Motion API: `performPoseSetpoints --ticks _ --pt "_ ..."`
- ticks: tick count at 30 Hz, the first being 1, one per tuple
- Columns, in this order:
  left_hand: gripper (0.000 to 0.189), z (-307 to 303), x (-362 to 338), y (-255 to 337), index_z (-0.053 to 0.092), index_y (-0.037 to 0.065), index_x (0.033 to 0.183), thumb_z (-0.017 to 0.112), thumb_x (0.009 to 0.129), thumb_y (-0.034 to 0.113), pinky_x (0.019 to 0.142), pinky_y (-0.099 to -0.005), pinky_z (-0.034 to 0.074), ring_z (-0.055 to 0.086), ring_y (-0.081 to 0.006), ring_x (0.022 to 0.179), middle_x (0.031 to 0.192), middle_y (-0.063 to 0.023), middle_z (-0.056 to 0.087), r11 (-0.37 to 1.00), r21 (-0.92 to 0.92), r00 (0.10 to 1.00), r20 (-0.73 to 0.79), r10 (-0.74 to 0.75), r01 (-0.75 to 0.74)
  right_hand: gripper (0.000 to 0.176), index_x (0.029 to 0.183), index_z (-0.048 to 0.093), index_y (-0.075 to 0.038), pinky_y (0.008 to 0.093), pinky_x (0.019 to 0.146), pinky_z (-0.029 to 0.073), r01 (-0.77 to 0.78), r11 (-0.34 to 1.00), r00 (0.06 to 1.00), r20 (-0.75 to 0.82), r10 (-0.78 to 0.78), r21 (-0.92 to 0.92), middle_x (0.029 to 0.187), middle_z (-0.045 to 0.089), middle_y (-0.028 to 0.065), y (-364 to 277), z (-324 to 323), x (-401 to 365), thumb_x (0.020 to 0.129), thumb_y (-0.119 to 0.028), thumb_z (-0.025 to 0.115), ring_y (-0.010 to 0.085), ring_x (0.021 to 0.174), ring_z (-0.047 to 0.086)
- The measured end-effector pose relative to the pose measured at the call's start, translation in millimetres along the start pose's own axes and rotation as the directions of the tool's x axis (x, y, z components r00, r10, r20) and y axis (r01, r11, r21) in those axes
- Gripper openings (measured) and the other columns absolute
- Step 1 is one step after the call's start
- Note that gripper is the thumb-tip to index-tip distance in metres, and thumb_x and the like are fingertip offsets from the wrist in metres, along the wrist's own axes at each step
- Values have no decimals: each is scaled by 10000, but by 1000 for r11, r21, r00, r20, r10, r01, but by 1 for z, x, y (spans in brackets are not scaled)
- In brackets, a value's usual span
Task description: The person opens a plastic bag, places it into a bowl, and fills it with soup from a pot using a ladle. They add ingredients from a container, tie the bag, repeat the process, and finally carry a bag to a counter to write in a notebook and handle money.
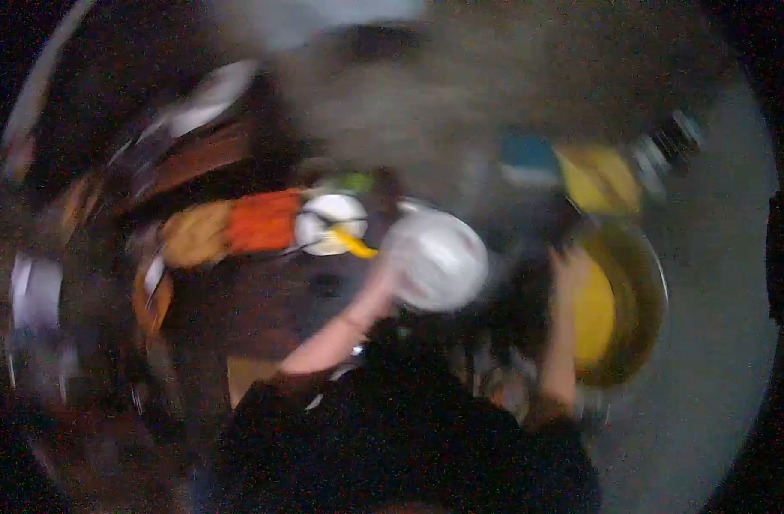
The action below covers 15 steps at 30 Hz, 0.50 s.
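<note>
The whole view is smeared by motion. My left hand point(394, 264) grips the near-left edge of a whitish, shiny round bowl point(448, 261), held out in front of my body. On the right, my right hand point(568, 264) lies at the left rim of a large round pot point(645, 300). Something yellow point(593, 313) fills the left part of that pot. The fingers of this hand are too blurred to make out.
A white round container point(330, 224) with a yellow utensil point(353, 244) stands left of the bowl. Beside it are an orange-red heap point(262, 221) and a tan heap point(197, 236). Behind the pot lie a yellow packet point(599, 178) and a blue-white box point(529, 161).
</note>
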<state>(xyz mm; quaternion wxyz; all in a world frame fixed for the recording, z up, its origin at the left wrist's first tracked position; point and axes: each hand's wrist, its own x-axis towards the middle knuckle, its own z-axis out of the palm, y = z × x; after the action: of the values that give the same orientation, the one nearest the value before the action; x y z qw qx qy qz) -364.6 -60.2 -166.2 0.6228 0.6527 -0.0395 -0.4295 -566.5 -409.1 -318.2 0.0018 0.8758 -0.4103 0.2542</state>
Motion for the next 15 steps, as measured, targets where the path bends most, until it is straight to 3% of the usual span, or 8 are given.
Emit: performPoseSetpoints --ticks 2,3,4,5,6,7,10,15 --pt "482 -23 3 -50 391 99 1226 428 844 391 852 -351 409 481 -207 995 1102 -90 499 956 -100 958 51 281 -275 474 1011 563 -19 402 655 461 -144 962 980 165 107 231 904 588 189 -71 -92 12 706 -376 633 308 746 582" --pt "501 -34 -13 -56 380 121 1248 416 843 414 893 -343 389 448 -205 1062 1197 -86 446 962 -92 964 58 261 -255 507 1019 547 -8 410 656 449 -272 944 944 245 223 187 890 588 184 -31 -36 1 698 -390 639 327 762 568" --pt "513 -32 -45 -36 379 129 1250 414 839 434 895 -344 391 427 -199 1097 1220 -75 436 978 -119 984 21 178 -174 508 1043 532 -5 407 678 445 135 953 990 -69 -120 272 896 579 186 -13 -18 -5 698 -360 647 321 792 554" --pt "555 -49 -37 -69 375 131 1252 393 830 490 890 -359 399 448 -211 1081 1194 -86 458 994 -43 995 -30 100 -101 478 1062 533 -33 397 708 443 33 954 994 92 -63 297 931 571 174 -30 -41 -11 704 -331 644 311 846 541" --pt "455 -47 -11 -111 393 109 1234 397 869 380 904 -346 392 469 -196 1062 1191 -71 464 907 -329 948 86 306 -263 460 1068 533 -64 379 724 443 173 980 980 -121 -161 100 943 569 142 17 12 -5 700 -315 648 303 866 536" --pt "443 -38 -59 -64 403 104 1224 409 868 367 884 -354 411 487 -202 1040 1181 -77 472 972 -111 978 -55 203 -208 414 1067 544 -64 371 733 443 124 992 988 -91 -123 11 962 576 130 41 29 -5 731 -295 617 289 875 542" --pt "423 -34 -91 -56 431 102 1199 414 868 366 868 -345 426 512 -201 1004 1133 -72 507 948 -316 970 -237 -58 -20 342 1033 536 -62 357 717 430 14 995 998 -67 -21 -103 947 552 109 50 34 7 773 -281 574 262 848 522" --pt "546 -78 -20 -141 364 126 1253 408 836 474 874 -342 421 496 -205 1037 1170 -78 484 926 -237 943 -232 239 -293 289 949 490 -55 339 653 395 -43 998 997 -71 40 -48 861 475 86 49 56 18 800 -297 542 231 759 460"
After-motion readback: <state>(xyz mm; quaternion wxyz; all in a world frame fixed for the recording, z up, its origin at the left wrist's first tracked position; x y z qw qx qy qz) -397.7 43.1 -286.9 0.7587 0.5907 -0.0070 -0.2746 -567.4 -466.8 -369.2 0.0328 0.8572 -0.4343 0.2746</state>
